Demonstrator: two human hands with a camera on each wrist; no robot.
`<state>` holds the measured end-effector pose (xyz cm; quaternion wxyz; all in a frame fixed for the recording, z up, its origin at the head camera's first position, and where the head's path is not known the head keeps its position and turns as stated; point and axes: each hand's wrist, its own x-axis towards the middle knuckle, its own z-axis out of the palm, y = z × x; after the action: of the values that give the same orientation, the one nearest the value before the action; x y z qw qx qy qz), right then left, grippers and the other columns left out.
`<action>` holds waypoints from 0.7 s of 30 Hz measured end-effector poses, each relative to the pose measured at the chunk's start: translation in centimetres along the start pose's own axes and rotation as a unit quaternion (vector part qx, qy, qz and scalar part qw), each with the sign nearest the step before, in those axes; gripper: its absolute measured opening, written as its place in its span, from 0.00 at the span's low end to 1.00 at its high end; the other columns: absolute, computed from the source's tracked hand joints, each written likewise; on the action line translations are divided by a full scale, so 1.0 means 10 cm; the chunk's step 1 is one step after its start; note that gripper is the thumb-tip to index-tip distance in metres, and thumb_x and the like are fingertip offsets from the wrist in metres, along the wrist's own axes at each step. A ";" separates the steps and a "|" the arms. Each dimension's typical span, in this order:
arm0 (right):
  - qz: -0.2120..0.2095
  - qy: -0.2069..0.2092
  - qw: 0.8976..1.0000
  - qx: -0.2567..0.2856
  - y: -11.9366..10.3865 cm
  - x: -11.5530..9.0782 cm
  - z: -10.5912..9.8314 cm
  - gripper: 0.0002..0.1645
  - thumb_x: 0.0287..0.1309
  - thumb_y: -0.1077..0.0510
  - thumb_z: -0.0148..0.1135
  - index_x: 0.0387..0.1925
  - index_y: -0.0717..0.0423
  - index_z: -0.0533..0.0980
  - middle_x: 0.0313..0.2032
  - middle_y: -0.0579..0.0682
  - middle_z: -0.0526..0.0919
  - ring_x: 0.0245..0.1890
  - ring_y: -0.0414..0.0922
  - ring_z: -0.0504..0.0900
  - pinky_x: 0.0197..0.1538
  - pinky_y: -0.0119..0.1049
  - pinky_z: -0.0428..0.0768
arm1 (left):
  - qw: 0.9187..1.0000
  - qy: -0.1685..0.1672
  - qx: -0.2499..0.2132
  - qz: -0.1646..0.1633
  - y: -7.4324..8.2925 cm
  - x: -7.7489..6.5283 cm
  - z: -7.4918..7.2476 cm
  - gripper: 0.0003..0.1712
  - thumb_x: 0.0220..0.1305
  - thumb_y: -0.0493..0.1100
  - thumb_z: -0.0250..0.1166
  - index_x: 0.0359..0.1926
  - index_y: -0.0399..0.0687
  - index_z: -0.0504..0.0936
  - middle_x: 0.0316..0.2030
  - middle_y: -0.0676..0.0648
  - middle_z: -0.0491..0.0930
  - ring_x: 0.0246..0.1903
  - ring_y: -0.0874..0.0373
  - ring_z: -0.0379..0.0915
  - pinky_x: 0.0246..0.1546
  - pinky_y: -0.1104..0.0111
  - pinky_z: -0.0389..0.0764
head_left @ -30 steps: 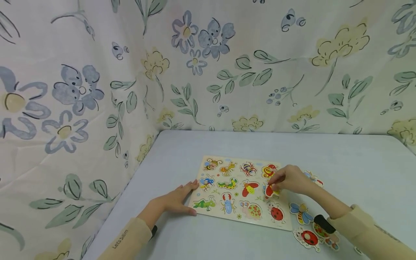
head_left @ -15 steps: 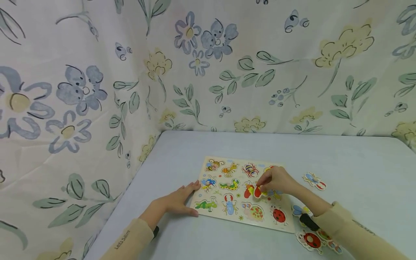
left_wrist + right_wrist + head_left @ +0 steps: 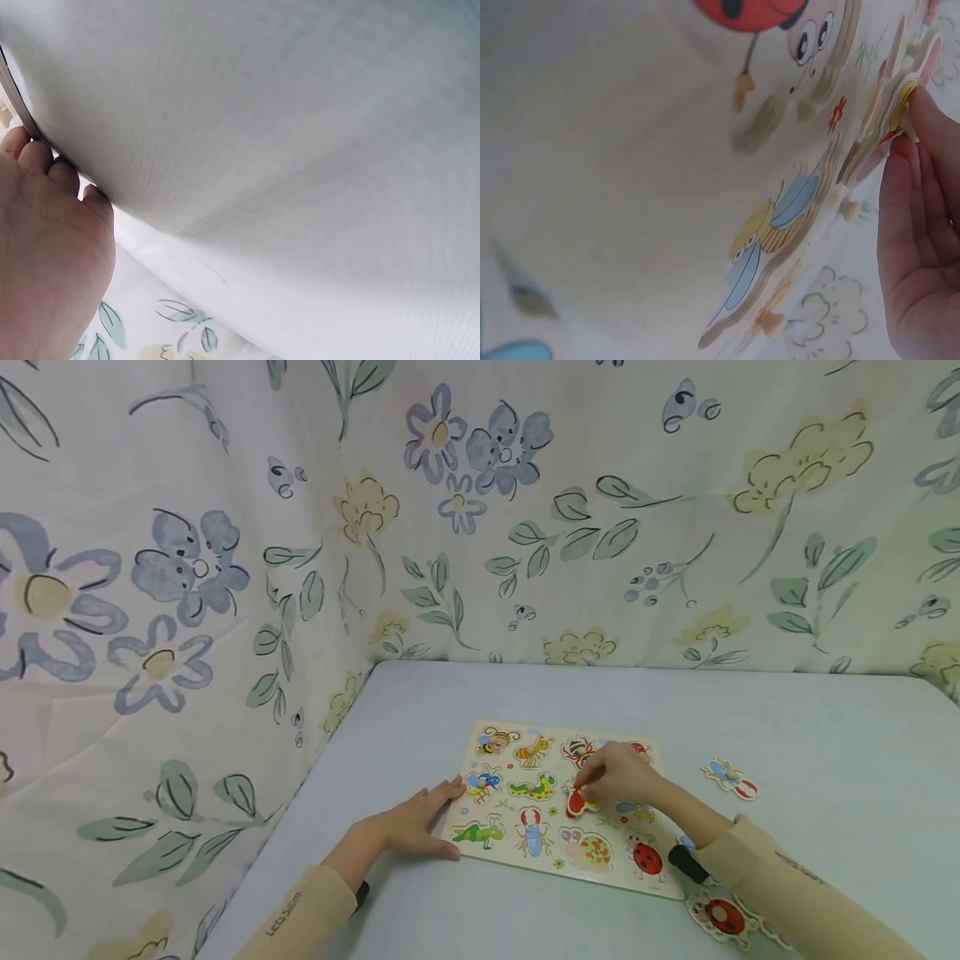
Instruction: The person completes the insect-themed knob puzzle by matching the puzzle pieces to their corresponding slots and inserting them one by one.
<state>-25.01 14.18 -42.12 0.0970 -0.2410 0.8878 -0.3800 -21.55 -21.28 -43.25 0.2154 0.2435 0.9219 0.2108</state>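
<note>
A pale wooden insect puzzle board (image 3: 618,852) lies on the table, with printed insect recesses and several knobbed pieces in it. My right hand (image 3: 626,774) pinches a red-and-yellow winged insect puzzle piece (image 3: 575,804) by its knob, over the similar picture in the middle row. In the right wrist view, thumb and fingers grip the piece (image 3: 901,109), which is tilted toward the camera and near the board's surface; whether it touches cannot be told. My left hand (image 3: 412,822) rests on the table, fingers extended, its fingertips at the board's left edge.
To the right of the board lie a loose stag beetle piece (image 3: 730,778) and a ladybug piece (image 3: 722,917). Other pieces are partly hidden under the right forearm (image 3: 780,877). A floral curtain (image 3: 570,527) hangs behind and left of the table (image 3: 525,693).
My right hand has moved left across the board with the red-and-yellow insect piece, from the right column to the picture beside it. The left hand has stayed at the board's edge.
</note>
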 end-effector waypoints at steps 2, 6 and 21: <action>0.004 -0.001 1.000 -0.005 0.00 0.02 0.02 0.05 0.48 0.66 0.73 0.26 0.54 0.86 0.26 0.41 0.85 0.27 0.38 0.78 0.31 0.32 0.78 | 1.000 0.001 -0.002 -0.001 0.00 0.00 0.00 0.60 0.50 0.61 0.74 0.75 0.44 0.53 0.76 0.46 0.47 0.74 0.46 0.43 0.73 0.51 0.47; 0.006 -0.004 1.000 -0.012 -0.01 0.05 0.05 0.04 0.47 0.65 0.74 0.26 0.54 0.86 0.25 0.42 0.85 0.26 0.37 0.78 0.30 0.31 0.78 | 1.000 -0.002 -0.004 -0.007 0.00 0.00 0.00 0.60 0.50 0.62 0.74 0.75 0.45 0.53 0.76 0.47 0.46 0.74 0.46 0.43 0.73 0.51 0.47; 0.019 -0.005 0.999 -0.026 -0.01 0.07 0.07 0.06 0.45 0.67 0.75 0.25 0.55 0.85 0.24 0.42 0.84 0.25 0.38 0.77 0.30 0.33 0.78 | 1.000 -0.003 0.003 -0.014 -0.01 0.01 0.01 0.60 0.50 0.62 0.73 0.76 0.47 0.52 0.76 0.48 0.46 0.74 0.47 0.42 0.73 0.51 0.46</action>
<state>-25.38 13.33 -42.53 0.1022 -0.2285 0.9012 -0.3538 -21.61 -21.26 -43.46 0.2207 0.2320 0.9252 0.2037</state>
